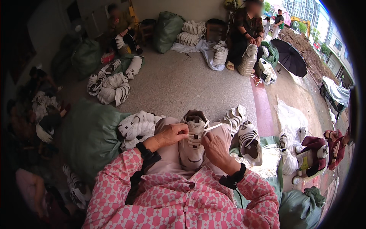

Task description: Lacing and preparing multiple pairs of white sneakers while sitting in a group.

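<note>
A pale grey-and-white lace-up sneaker (189,155) lies in the lap, toe towards six o'clock. At its ten o'clock, the left hand (171,134) has its grip drawn together by the lacing; I cannot tell whether it holds a strand. At four o'clock, the right hand's (217,149) grip is pinched on a thin white shoelace (214,126). A bulging green sack (89,137) stands at nine o'clock.

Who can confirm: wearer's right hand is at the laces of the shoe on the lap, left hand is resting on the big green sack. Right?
Not quite: the left hand isn't on the big green sack. The head view shows it at the laces of the shoe, opposite the right hand. The rest stands.
</note>
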The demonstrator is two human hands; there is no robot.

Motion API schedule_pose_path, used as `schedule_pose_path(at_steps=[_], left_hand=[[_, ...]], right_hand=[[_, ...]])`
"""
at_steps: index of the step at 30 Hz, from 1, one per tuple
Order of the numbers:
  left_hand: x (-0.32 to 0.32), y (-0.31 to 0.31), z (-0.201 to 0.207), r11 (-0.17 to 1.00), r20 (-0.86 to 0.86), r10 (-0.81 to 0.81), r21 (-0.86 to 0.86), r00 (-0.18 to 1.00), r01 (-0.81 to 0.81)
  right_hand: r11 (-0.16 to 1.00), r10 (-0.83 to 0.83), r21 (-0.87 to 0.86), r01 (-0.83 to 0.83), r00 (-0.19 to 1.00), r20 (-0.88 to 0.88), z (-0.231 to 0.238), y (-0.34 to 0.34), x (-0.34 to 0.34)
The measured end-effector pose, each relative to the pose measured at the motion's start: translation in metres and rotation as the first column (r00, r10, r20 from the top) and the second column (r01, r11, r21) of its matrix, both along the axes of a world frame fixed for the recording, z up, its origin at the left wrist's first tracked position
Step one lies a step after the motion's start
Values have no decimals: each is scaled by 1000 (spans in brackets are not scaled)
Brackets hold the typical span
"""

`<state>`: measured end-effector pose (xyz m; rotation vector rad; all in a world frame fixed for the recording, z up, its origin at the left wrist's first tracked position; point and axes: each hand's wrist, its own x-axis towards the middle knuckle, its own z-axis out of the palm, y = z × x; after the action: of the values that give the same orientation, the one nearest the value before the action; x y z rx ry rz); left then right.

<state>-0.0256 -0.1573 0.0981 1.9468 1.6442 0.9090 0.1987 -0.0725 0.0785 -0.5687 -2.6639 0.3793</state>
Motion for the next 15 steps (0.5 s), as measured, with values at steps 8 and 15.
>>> schedule_pose_path(at_steps=[8, 15], left_hand=[[17, -10, -2, 986, 94, 108, -141, 990, -94], [13, 5, 9, 958, -121, 13, 285, 993, 23]], right_hand=[[999, -12, -30, 15, 995, 96, 5, 4, -6], [640, -320, -755, 144, 943, -91, -2, 23, 7]])
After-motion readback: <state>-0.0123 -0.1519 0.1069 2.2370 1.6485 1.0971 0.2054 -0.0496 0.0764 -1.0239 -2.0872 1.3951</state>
